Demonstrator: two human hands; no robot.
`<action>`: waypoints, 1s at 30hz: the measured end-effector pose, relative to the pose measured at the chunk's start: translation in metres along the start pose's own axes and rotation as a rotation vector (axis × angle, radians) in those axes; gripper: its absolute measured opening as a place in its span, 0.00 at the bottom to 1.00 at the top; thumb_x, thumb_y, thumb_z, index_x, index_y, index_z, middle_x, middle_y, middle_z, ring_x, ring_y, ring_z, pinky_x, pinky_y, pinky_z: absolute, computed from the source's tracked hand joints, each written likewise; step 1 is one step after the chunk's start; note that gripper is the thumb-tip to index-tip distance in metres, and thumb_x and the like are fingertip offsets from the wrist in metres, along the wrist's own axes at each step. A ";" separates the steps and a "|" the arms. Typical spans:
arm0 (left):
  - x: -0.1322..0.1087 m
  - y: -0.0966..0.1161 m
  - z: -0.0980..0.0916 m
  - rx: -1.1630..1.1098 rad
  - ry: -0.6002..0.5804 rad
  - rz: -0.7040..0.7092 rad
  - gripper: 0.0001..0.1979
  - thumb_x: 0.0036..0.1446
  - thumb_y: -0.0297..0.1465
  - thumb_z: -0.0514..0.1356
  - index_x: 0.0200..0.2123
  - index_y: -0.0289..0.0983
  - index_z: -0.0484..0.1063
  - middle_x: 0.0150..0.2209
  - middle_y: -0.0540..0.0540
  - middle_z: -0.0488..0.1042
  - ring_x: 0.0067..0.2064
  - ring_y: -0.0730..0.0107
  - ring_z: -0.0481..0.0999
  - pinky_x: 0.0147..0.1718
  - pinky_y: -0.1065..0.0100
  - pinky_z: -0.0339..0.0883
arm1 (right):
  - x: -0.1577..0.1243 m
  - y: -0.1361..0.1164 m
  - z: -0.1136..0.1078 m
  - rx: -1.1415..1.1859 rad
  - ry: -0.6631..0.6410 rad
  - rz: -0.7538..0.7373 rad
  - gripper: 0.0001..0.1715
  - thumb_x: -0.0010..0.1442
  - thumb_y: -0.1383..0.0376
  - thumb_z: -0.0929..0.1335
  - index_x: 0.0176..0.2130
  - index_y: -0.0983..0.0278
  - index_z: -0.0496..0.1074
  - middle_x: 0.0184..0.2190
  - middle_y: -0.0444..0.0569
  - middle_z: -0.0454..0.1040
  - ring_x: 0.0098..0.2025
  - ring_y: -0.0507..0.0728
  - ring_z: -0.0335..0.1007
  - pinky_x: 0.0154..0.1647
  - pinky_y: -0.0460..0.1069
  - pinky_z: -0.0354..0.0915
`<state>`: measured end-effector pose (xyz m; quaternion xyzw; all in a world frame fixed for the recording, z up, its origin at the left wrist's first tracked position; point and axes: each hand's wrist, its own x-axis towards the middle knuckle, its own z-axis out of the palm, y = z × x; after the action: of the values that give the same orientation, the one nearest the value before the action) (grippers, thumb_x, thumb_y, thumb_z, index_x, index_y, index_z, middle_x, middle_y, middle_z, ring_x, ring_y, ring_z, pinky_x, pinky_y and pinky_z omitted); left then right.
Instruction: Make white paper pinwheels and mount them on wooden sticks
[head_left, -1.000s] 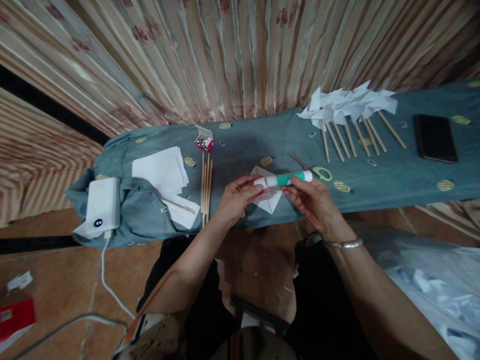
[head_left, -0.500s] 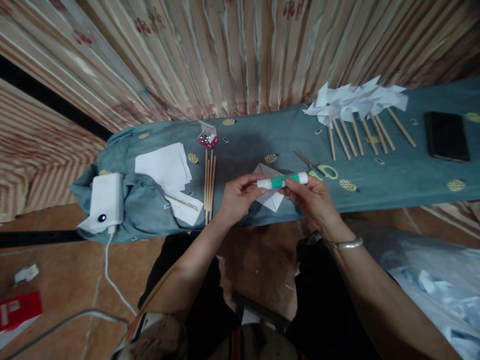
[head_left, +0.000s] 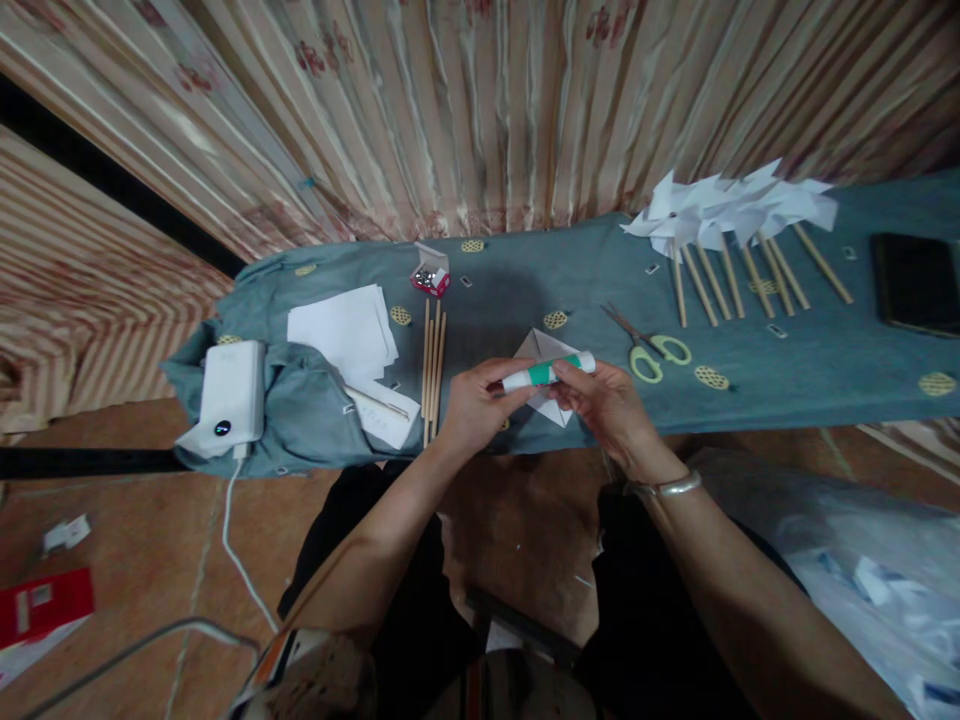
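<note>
A white and green glue stick lies level between my two hands above the near edge of the cloth. My left hand grips its left end, the cap end, with closed fingers. My right hand pinches the green middle and right part. Under the stick a folded white paper rests on the blue-grey cloth. A bundle of wooden sticks lies just left of my left hand. Green-handled scissors lie just right of my right hand.
Several white paper pinwheels on sticks lie at the back right, with a black phone beyond them. A stack of white paper, a small red box of pins and a white power bank with its cable sit to the left.
Both hands have stayed on the glue stick, which has dropped slightly nearer and tilted a little. The camera view has shifted, so the table things appear further right.
</note>
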<state>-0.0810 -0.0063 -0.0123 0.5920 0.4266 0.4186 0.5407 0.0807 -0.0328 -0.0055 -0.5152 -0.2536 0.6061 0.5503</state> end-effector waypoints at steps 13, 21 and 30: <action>0.024 -0.024 -0.051 0.754 0.175 0.183 0.12 0.56 0.29 0.61 0.44 0.37 0.76 0.44 0.42 0.79 0.46 0.58 0.76 0.50 0.58 0.67 | 0.000 0.003 -0.046 -0.791 0.100 -0.527 0.11 0.59 0.57 0.69 0.40 0.59 0.77 0.36 0.49 0.81 0.38 0.59 0.76 0.43 0.56 0.70; 0.005 -0.013 -0.026 0.969 -0.055 0.464 0.23 0.55 0.35 0.64 0.55 0.38 0.70 0.59 0.39 0.69 0.59 0.51 0.65 0.58 0.49 0.58 | -0.011 0.011 -0.056 -1.222 -0.131 -0.771 0.19 0.66 0.64 0.61 0.51 0.62 0.74 0.55 0.57 0.74 0.59 0.65 0.66 0.61 0.66 0.62; -0.007 -0.015 0.005 0.974 -0.368 0.550 0.10 0.64 0.32 0.57 0.45 0.38 0.76 0.48 0.41 0.78 0.52 0.57 0.71 0.49 0.55 0.62 | -0.014 0.015 -0.059 -1.298 -0.189 -0.760 0.21 0.64 0.69 0.60 0.53 0.66 0.73 0.57 0.59 0.71 0.61 0.65 0.63 0.63 0.66 0.61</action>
<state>-0.0787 -0.0133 -0.0275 0.9239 0.2997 0.1897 0.1435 0.1264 -0.0651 -0.0339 -0.5588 -0.7656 0.1454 0.2837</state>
